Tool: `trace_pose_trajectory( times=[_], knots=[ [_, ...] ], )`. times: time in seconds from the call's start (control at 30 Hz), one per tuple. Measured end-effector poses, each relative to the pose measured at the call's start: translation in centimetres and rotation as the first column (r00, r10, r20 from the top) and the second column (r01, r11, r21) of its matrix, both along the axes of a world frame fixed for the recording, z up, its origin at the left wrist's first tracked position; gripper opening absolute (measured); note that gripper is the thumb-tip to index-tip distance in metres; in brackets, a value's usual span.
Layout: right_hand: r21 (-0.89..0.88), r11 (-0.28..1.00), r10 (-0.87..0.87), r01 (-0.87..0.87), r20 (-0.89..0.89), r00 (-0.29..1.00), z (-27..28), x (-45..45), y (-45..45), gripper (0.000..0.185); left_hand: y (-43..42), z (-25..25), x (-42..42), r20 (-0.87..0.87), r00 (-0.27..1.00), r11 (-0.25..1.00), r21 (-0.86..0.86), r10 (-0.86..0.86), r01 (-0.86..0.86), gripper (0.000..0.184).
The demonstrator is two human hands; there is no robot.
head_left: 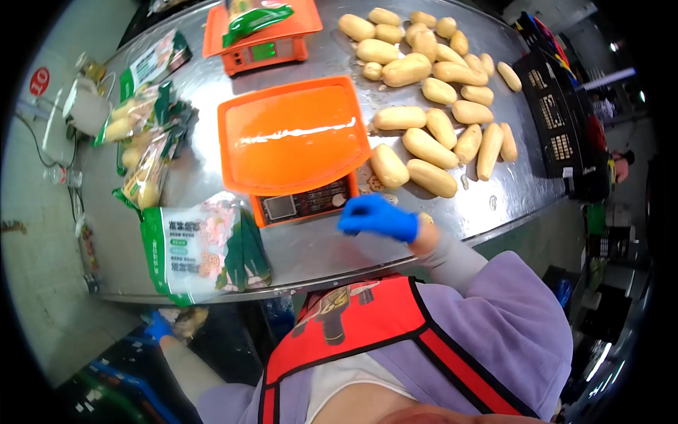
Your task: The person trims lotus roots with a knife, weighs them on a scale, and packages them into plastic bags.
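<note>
My right hand (378,216), in a blue glove, is over the table edge side of the orange scale (293,134), beside its button panel. Its fingers are curled, with nothing visible in them. Low on the left, my left hand (159,327), also blue-gloved, is closed on a bag (185,321) below the table edge; the bag's contents are unclear. Peeled lotus root pieces (429,148) lie spread to the right of the scale. Flat green-and-white printed bags (191,247) lie stacked to its lower left.
A second orange scale (265,53) at the back bears a green package (258,21). Filled bags (145,159) lie along the left of the metal table (311,258). Black crates (558,120) stand beyond the right edge, and a dark crate (233,346) is below the front edge.
</note>
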State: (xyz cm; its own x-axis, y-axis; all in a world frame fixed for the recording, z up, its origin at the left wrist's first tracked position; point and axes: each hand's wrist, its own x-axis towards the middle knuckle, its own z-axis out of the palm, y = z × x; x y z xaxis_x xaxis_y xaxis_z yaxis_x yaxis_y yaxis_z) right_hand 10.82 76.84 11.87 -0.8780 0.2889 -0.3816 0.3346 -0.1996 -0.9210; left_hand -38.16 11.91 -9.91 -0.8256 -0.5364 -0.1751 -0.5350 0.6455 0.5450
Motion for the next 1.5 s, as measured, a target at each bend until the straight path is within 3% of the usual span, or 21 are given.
trace_pose_trajectory(
  times=[0.1,0.17,0.23,0.3,0.37,0.47,0.53,0.6,0.63,0.67,0.7,0.73,0.77,0.83,0.87,0.9,0.93,1.0,1.1,1.37,1.5],
  knots=[
    [-0.139,0.916,-0.396,0.376,-0.178,0.901,2.4,7.2,7.7,0.031,8.3,6.8,6.8,-0.042,0.999,0.998,-0.068,0.003,-0.006,0.108],
    [0.242,0.780,-0.562,0.577,-0.136,0.816,1.6,11.0,11.7,0.046,10.0,8.9,8.5,-0.049,0.999,0.998,-0.058,0.012,-0.015,0.109],
    [0.873,0.391,-0.623,0.291,0.018,0.782,-1.3,13.7,16.1,0.058,11.8,10.7,10.5,-0.032,0.999,0.998,-0.054,0.030,-0.032,0.110],
    [0.989,0.113,-0.672,0.095,0.006,0.740,-2.9,13.5,18.9,0.063,14.0,12.4,12.8,-0.009,0.997,0.993,-0.084,0.081,-0.082,0.111],
    [0.575,0.414,-0.689,0.705,-0.308,0.656,-3.8,10.2,19.9,0.068,15.0,12.5,13.9,-0.068,0.968,0.937,-0.246,0.240,-0.249,0.115],
    [0.097,0.544,-0.824,0.834,-0.123,0.552,-5.4,4.7,23.5,0.076,15.5,11.6,15.3,-0.214,0.892,0.849,-0.283,0.399,-0.447,0.107],
    [-0.039,0.563,-0.822,0.826,0.086,0.564,-7.0,1.8,27.5,0.084,11.0,8.1,13.7,0.095,0.903,0.868,0.253,0.418,-0.428,0.090],
    [-0.174,0.428,-0.869,0.887,0.190,0.456,-9.0,-0.8,30.8,0.091,6.9,5.9,13.7,0.340,0.900,0.564,0.702,0.273,-0.436,0.079],
    [-0.130,0.361,-0.912,0.923,0.155,0.379,-8.3,-2.1,30.7,0.087,6.1,5.8,14.7,0.344,0.891,0.555,0.697,0.297,-0.454,0.079],
    [-0.024,0.405,-0.903,0.914,0.148,0.404,-10.4,-2.8,33.0,0.090,5.7,6.0,15.5,0.304,0.950,0.948,0.317,-0.066,-0.036,0.062],
    [-0.010,0.359,-0.913,0.933,0.204,0.353,-12.6,-3.1,34.9,0.095,5.5,6.2,16.1,0.447,0.806,0.866,-0.123,-0.388,0.485,0.046],
    [0.009,0.310,-0.920,0.951,0.256,0.297,-12.4,-4.0,35.1,0.101,6.1,6.9,16.7,0.691,0.522,0.351,-0.389,-0.500,0.852,0.033],
    [0.040,0.110,-0.963,0.993,0.252,0.096,-13.7,-5.1,36.0,0.108,7.7,9.3,18.4,0.463,0.565,0.481,-0.297,-0.683,0.825,0.025],
    [0.076,0.063,-0.967,0.995,0.253,0.042,-13.9,-5.7,35.8,0.110,0.3,3.2,13.7,0.691,0.627,0.408,-0.487,-0.360,0.772,0.026],
    [0.100,0.002,-0.969,0.995,0.248,-0.023,-13.8,-5.8,35.7,0.113,-2.4,2.2,11.8,0.514,0.770,0.715,-0.367,-0.377,0.595,0.028],
    [0.103,0.000,-0.968,0.995,0.251,-0.026,-13.3,-5.5,35.0,0.113,-4.7,0.7,9.7,0.181,0.964,0.965,0.211,-0.194,0.154,0.031],
    [-0.076,0.065,-0.976,0.995,0.205,0.079,-12.1,-4.8,33.7,0.103,-6.7,-1.0,7.5,0.128,0.989,0.867,0.499,-0.078,0.004,0.034],
    [-0.409,0.208,-0.965,0.889,0.061,0.253,-10.6,-3.7,31.7,0.083,-0.1,2.6,9.7,-0.188,0.982,0.839,0.537,0.020,0.086,0.032],
    [-0.660,0.370,-0.912,0.654,-0.126,0.389,-9.8,-0.5,29.6,0.069,3.5,2.0,9.1,-0.160,0.950,0.943,-0.245,-0.268,0.225,0.030],
    [-0.525,0.616,-0.782,0.587,-0.499,0.375,-2.3,4.5,19.7,0.060,0.8,-1.2,6.7,0.247,0.894,0.528,-0.736,-0.373,0.423,0.034],
    [-0.347,0.733,-0.658,0.585,-0.580,0.481,0.4,4.6,16.9,0.070,0.9,-0.9,8.6,0.111,0.942,0.584,-0.759,-0.318,0.287,0.038]
  ],
)
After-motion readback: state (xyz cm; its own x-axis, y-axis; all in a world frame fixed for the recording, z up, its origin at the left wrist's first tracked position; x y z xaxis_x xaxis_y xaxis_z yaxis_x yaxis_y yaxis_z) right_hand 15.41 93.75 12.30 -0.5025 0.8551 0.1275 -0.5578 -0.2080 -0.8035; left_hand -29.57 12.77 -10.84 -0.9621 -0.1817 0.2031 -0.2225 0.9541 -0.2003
